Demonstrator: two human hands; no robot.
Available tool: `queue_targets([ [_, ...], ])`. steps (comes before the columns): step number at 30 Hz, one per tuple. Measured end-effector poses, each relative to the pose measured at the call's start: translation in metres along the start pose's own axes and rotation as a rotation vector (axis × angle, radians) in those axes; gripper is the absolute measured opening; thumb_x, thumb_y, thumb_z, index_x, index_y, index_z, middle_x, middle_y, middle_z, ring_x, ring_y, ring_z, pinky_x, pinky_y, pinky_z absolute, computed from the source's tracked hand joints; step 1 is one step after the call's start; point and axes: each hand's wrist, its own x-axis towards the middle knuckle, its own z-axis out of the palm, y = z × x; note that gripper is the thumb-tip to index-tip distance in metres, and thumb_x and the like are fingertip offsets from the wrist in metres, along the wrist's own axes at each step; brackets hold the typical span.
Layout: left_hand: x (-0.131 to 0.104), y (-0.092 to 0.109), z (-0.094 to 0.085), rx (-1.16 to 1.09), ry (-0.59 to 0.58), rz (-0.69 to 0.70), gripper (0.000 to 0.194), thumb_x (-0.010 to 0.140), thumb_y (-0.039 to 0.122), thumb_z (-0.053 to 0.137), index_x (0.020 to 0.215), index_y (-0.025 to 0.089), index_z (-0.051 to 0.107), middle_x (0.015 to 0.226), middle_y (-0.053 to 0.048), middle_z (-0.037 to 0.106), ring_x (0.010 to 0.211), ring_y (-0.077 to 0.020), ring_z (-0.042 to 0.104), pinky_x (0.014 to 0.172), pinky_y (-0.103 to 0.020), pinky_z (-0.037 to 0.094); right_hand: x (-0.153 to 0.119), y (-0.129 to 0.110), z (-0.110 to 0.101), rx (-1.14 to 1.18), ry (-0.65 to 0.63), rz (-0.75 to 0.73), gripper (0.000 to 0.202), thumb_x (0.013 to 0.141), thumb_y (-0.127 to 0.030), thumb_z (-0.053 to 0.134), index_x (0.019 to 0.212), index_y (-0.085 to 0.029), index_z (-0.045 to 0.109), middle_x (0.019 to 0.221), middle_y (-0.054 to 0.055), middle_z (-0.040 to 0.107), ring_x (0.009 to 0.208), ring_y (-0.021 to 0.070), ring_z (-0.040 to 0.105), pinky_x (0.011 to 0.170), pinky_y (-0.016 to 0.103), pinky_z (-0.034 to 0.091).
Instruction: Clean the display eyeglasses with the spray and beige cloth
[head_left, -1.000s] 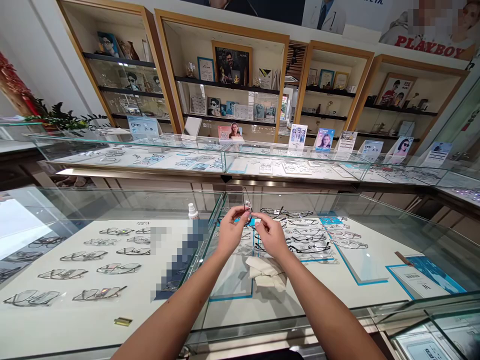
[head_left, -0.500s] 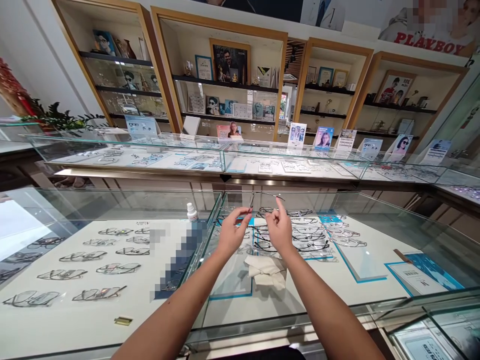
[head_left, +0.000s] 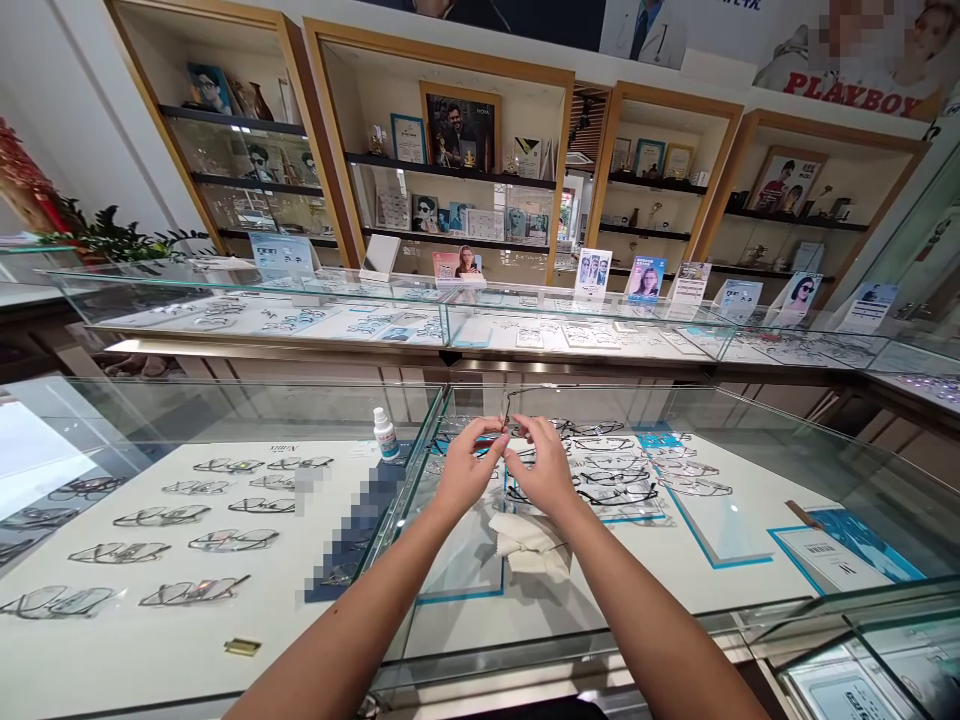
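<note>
My left hand (head_left: 469,468) is closed in a pinch on the end of a thin dark temple of a pair of eyeglasses (head_left: 508,404), held up above the glass showcase. Beside it, my right hand (head_left: 543,466) has its fingertips brought together on the same temple end. The frame points away from me; its lenses are too faint to make out. Below my hands, a crumpled cream cloth (head_left: 531,548) lies on the glass top. Under the glass, rows of eyeglasses (head_left: 615,492) show behind my right hand.
A white bottle (head_left: 385,436) stands to the left, near the seam between showcases. More eyeglasses (head_left: 234,540) and a small gold piece (head_left: 243,647) are at the left. A brown strip (head_left: 804,514) lies right. Another glass showcase (head_left: 450,345) and shelves (head_left: 450,170) stand beyond.
My right hand has moved left from the far temple, its raised index finger now bent in, and meets my left hand at the near temple. My left hand stays nearly in place.
</note>
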Motion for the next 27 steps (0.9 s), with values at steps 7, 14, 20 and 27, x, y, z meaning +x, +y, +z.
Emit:
queue_targets([
  [7, 0.004, -0.007, 0.000, -0.131, -0.066, -0.041, 0.025, 0.087, 0.046, 0.077, 0.092, 0.021, 0.076, 0.131, -0.013, 0.065, 0.121, -0.0279, 0.065, 0.091, -0.035, 0.058, 0.001, 0.000, 0.001, 0.022, -0.058, -0.082, 0.027, 0.096, -0.025, 0.062, 0.122, -0.025, 0.070, 0.122, 0.010, 0.067, 0.116, 0.0280, 0.059, 0.101, 0.043, 0.049],
  [14, 0.006, -0.004, -0.001, -0.196, -0.094, -0.058, 0.029, 0.088, 0.049, 0.075, 0.087, 0.020, 0.078, 0.126, -0.015, 0.068, 0.120, -0.0299, 0.066, 0.095, -0.039, 0.056, 0.000, 0.001, 0.002, 0.081, -0.045, -0.093, 0.019, 0.101, -0.034, 0.061, 0.115, -0.025, 0.071, 0.116, 0.008, 0.075, 0.107, 0.0265, 0.063, 0.096, 0.042, 0.048],
  [20, 0.002, 0.004, -0.002, -0.105, -0.104, 0.041, 0.028, 0.097, 0.044, 0.063, 0.097, 0.021, 0.080, 0.129, -0.015, 0.069, 0.124, -0.0309, 0.064, 0.091, -0.040, 0.057, 0.000, 0.001, 0.000, 0.104, 0.020, -0.052, 0.020, 0.103, -0.037, 0.058, 0.108, -0.025, 0.074, 0.106, 0.007, 0.077, 0.102, 0.0261, 0.064, 0.093, 0.042, 0.048],
  [27, 0.017, 0.000, -0.040, 0.468, 0.623, 0.245, 0.011, 0.095, 0.026, 0.058, 0.100, 0.020, 0.066, 0.114, -0.012, 0.067, 0.117, -0.0280, 0.062, 0.109, -0.047, 0.045, 0.000, 0.007, -0.005, 0.137, 0.100, 0.016, 0.025, 0.103, -0.040, 0.059, 0.112, -0.025, 0.077, 0.112, 0.009, 0.079, 0.105, 0.0273, 0.066, 0.093, 0.043, 0.050],
])
